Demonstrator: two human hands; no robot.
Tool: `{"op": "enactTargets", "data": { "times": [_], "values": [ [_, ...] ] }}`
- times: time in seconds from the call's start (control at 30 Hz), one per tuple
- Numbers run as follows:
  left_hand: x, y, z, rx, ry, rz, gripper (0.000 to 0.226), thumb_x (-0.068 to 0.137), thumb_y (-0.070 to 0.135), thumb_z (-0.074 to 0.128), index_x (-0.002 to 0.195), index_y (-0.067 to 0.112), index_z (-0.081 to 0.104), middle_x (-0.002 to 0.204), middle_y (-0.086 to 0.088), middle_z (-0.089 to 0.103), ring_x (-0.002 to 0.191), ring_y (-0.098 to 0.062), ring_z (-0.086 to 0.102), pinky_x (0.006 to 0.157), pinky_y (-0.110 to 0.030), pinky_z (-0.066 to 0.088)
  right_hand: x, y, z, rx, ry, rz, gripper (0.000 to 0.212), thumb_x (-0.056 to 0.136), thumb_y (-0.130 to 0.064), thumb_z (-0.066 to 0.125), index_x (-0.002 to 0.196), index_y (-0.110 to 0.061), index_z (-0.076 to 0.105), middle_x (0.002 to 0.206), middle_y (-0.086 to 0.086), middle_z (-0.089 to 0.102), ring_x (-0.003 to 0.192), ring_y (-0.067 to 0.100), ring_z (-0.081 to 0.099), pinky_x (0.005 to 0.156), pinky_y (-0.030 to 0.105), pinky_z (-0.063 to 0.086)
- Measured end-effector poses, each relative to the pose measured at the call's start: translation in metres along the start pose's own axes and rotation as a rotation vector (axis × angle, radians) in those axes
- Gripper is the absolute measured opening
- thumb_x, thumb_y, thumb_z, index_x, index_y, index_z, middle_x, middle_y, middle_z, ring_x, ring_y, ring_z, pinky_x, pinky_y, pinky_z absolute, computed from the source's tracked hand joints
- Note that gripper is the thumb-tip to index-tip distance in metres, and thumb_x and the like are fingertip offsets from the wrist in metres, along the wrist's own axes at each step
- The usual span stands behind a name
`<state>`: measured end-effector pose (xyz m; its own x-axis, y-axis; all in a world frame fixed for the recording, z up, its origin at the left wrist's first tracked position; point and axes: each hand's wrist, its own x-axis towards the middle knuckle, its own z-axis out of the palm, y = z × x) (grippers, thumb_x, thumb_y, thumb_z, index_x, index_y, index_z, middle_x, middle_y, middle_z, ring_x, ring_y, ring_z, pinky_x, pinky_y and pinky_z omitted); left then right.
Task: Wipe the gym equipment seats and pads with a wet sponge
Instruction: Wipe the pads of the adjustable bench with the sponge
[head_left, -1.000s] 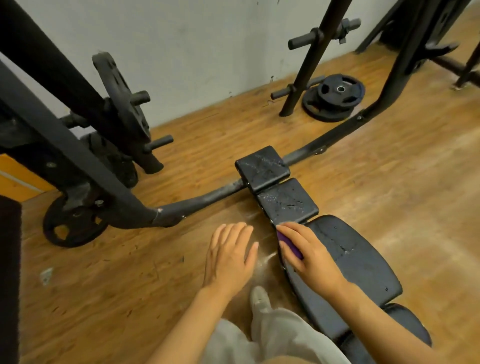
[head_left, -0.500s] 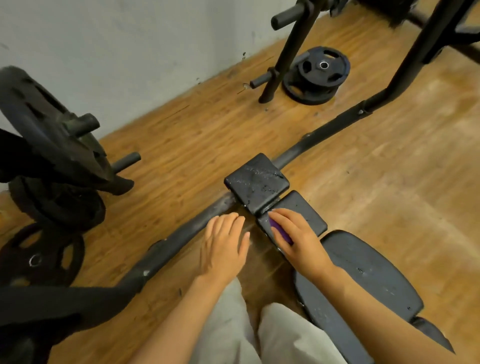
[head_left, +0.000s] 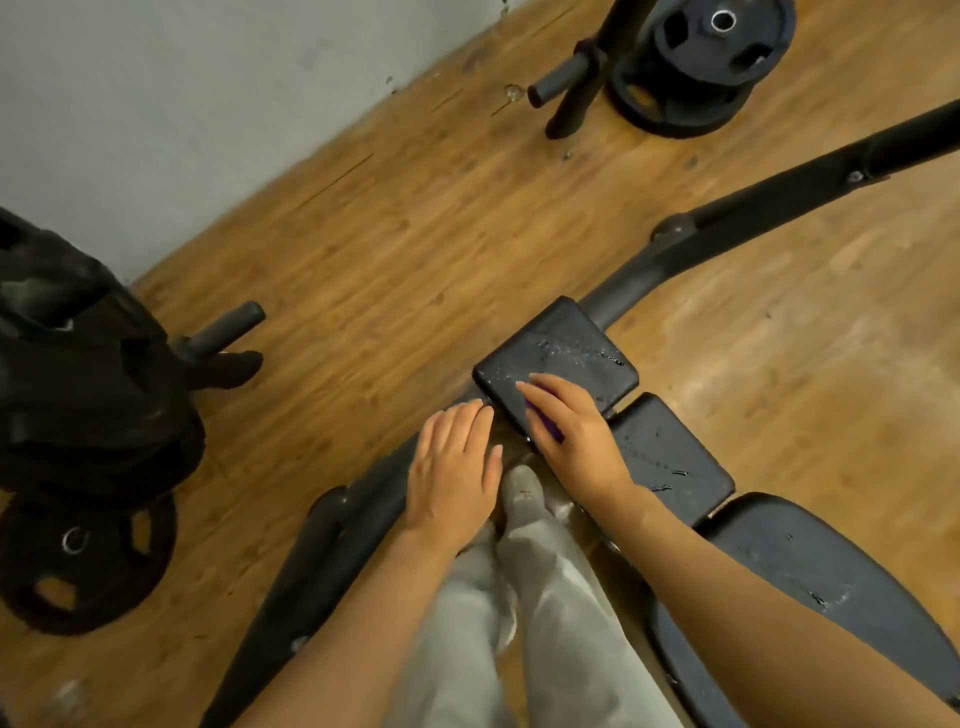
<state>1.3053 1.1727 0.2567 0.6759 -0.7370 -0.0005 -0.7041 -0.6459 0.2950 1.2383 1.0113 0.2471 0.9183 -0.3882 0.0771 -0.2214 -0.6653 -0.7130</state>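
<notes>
Right hand (head_left: 574, 434) presses a purple sponge (head_left: 545, 422) flat against the near edge of the end pad (head_left: 558, 356) of a black gym bench, fingers laid over the sponge and thumb tucked beside it so that only a sliver of purple shows beneath the palm. Left hand (head_left: 452, 470) hovers beside it with fingers straight and together, holding nothing; whether it touches the frame tube (head_left: 332, 540) below cannot be told. Streaks and beads of water glisten on the end pad, and a few on the middle pad (head_left: 670, 457) just behind the wrist, which suggests both have met the sponge. The long seat pad (head_left: 831, 577) runs off toward the lower right, scuffed and partly hidden by the forearm. The flat-palm grip appears chosen to spread pressure across the sponge as it slides. Weight plates (head_left: 701, 62) rest on the wooden floor (head_left: 415, 234) near the wall, well apart from the work. The wiping looks under way, with the end pad the step in hand.
</notes>
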Motion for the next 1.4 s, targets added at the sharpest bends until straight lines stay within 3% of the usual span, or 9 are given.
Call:
{"op": "enactTargets", "data": {
  "times": [0.2, 0.33, 0.5, 0.6, 0.77, 0.9, 1.13, 1.3, 1.4],
  "values": [
    [0.039, -0.041, 0.092, 0.014, -0.033, -0.021, 0.043, 0.095, 0.029, 0.044, 0.125, 0.005, 0.064, 0.126, -0.013, 0.064, 0.116, -0.028, 0.06, 0.103, -0.046, 0.048, 0.039, 0.072, 0.073, -0.013, 0.013, 0.06, 0.034, 0.098, -0.024, 0.052, 0.118, -0.004, 0.07, 0.122, 0.015, 0.064, 0.114, 0.022, 0.054, 0.099, 0.03, 0.044],
    [0.047, -0.075, 0.163, 0.031, -0.093, -0.094, 0.037, 0.095, 0.023, 0.06, 0.127, 0.004, 0.064, 0.13, -0.014, 0.064, 0.12, -0.03, 0.06, 0.104, -0.049, 0.047, 0.059, 0.11, 0.139, -0.004, 0.051, 0.152, 0.03, 0.099, -0.02, 0.054, 0.118, -0.003, 0.069, 0.122, 0.014, 0.064, 0.113, 0.029, 0.06, 0.098, 0.045, 0.05],
    [0.062, -0.11, 0.227, -0.058, -0.037, -0.118, 0.043, 0.097, 0.021, 0.056, 0.135, 0.002, 0.056, 0.137, -0.016, 0.058, 0.127, -0.03, 0.055, 0.107, -0.05, 0.045, 0.091, 0.151, 0.209, -0.049, 0.049, 0.101, 0.03, 0.098, -0.018, 0.055, 0.121, -0.001, 0.066, 0.125, 0.018, 0.061, 0.119, 0.03, 0.056, 0.114, 0.054, 0.034],
    [0.071, -0.12, 0.248, -0.147, -0.015, -0.103, 0.048, 0.099, 0.026, 0.046, 0.14, 0.002, 0.051, 0.142, -0.015, 0.055, 0.132, -0.028, 0.052, 0.11, -0.049, 0.041, 0.098, 0.167, 0.223, -0.136, -0.028, 0.021, 0.035, 0.099, -0.021, 0.055, 0.124, 0.001, 0.064, 0.137, 0.02, 0.054, 0.131, 0.036, 0.048, 0.117, 0.054, 0.027],
    [0.077, -0.131, 0.267, -0.329, -0.02, -0.049, 0.049, 0.1, 0.023, 0.053, 0.143, 0.001, 0.048, 0.147, -0.015, 0.05, 0.137, -0.027, 0.047, 0.115, -0.045, 0.035, 0.095, 0.175, 0.196, -0.175, -0.33, -0.181, 0.065, 0.089, -0.016, 0.058, 0.147, 0.005, 0.037, 0.161, 0.018, 0.019, 0.151, 0.032, 0.011, 0.124, 0.045, 0.01],
    [0.08, -0.138, 0.268, -0.361, 0.012, -0.014, 0.046, 0.103, 0.026, 0.045, 0.141, 0.0, 0.051, 0.144, -0.016, 0.053, 0.134, -0.025, 0.049, 0.117, -0.041, 0.033, 0.102, 0.189, 0.185, -0.16, -0.448, -0.29, 0.051, 0.101, -0.016, 0.05, 0.148, 0.0, 0.038, 0.159, 0.018, 0.028, 0.15, 0.032, 0.019, 0.122, 0.041, 0.021],
    [0.083, -0.132, 0.271, -0.317, 0.075, -0.009, 0.044, 0.102, 0.026, 0.05, 0.133, -0.004, 0.058, 0.136, -0.019, 0.059, 0.126, -0.029, 0.057, 0.113, -0.045, 0.039, 0.106, 0.196, 0.196, -0.377, -0.263, -0.386, 0.032, 0.105, -0.025, 0.049, 0.125, -0.006, 0.065, 0.142, 0.017, 0.053, 0.134, 0.035, 0.048, 0.109, 0.038, 0.042],
    [0.082, -0.133, 0.272, -0.379, 0.069, -0.027, 0.045, 0.1, 0.026, 0.055, 0.134, -0.003, 0.056, 0.136, -0.019, 0.059, 0.126, -0.028, 0.057, 0.111, -0.045, 0.042, 0.143, 0.213, 0.189, -0.508, 0.085, 0.008, 0.027, 0.098, -0.015, 0.053, 0.111, 0.003, 0.067, 0.126, 0.021, 0.062, 0.122, 0.041, 0.054, 0.102, 0.045, 0.047],
    [0.084, -0.135, 0.271, -0.416, 0.045, -0.029, 0.047, 0.1, 0.027, 0.055, 0.135, -0.003, 0.055, 0.137, -0.019, 0.058, 0.127, -0.027, 0.056, 0.112, -0.043, 0.041, 0.136, 0.203, 0.197, -0.489, 0.032, 0.03, 0.038, 0.095, -0.031, 0.056, 0.112, 0.001, 0.067, 0.127, 0.021, 0.06, 0.125, 0.041, 0.05, 0.106, 0.045, 0.044]
  ]
}}
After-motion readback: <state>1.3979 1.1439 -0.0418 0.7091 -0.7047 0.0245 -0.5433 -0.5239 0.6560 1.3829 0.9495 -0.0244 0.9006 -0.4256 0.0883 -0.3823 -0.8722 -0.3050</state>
